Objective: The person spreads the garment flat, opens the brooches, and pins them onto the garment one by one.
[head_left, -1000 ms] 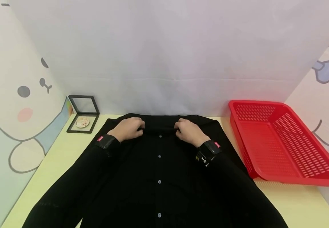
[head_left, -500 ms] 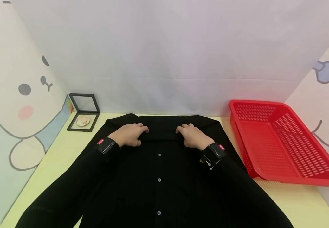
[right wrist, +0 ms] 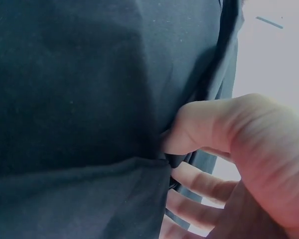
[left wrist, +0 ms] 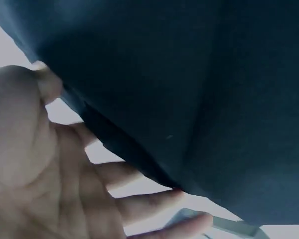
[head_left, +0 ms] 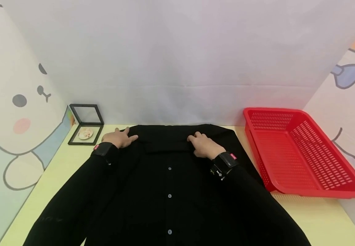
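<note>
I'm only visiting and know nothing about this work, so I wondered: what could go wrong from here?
Three things, perhaps. The open black frame sits close beside the left hand, so a careless sweep might knock it. That hand is spread at the upper edge of the black shirt while the right hand pinches the cloth, so an uneven tug could skew it. The red basket, near the right sleeve, might get bumped.

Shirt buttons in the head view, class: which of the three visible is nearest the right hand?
The top button, below the fold in the black shirt; the middle button and lowest button lie successively farther from the right hand.
</note>
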A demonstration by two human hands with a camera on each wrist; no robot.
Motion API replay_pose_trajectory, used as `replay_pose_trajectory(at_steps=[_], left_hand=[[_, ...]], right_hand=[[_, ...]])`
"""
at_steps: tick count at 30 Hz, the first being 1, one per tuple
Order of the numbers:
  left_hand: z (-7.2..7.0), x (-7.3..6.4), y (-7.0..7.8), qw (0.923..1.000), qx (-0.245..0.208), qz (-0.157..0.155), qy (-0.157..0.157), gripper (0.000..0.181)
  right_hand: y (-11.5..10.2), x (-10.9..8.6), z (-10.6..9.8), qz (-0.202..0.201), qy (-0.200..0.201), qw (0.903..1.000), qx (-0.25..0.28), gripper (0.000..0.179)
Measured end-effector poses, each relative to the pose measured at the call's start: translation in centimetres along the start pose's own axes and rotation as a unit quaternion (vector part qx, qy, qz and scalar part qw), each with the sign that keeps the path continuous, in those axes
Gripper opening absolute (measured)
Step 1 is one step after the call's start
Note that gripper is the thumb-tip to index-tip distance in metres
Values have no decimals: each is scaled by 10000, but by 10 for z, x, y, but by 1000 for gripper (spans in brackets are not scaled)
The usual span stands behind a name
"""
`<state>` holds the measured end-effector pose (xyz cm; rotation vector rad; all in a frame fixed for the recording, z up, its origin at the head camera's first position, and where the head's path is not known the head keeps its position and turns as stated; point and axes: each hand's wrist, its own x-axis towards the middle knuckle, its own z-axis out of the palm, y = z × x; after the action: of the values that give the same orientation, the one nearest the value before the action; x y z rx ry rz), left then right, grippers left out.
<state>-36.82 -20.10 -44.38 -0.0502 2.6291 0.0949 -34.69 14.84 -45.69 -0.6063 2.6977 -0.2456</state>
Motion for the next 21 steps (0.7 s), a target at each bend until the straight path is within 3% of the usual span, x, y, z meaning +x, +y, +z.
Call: replay_pose_trajectory(at_steps=[2, 4, 7, 9, 13, 18, 21], left_hand=[[-1, 0, 0, 9989, -30, 364, 278, 72], [-2, -3, 4, 9916, -172, 1146, 580, 66], [2, -11, 9, 9650, -193, 2460, 886, 58], [8, -20, 14, 9538, -100, 2890, 814, 58], [18, -34, 26, 9484, 352, 3004, 949, 55], [22, -31, 37, 9353, 723, 3136, 1469, 37], [17, -27, 37, 9415, 402, 3054, 1368, 36]], right_hand=[[-2, 0, 0, 21, -5, 10000, -51, 51], [-4, 0, -1, 37, -30, 10000, -74, 52], [-6, -1, -2, 11, -126, 9999, -10, 51], [-7, -2, -3, -51, -177, 9998, 36, 49], [-6, -4, -7, -128, -117, 9998, -55, 45], [1, -4, -10, -219, -93, 9997, 39, 40], [6, 0, -11, -325, -58, 9988, 362, 38]])
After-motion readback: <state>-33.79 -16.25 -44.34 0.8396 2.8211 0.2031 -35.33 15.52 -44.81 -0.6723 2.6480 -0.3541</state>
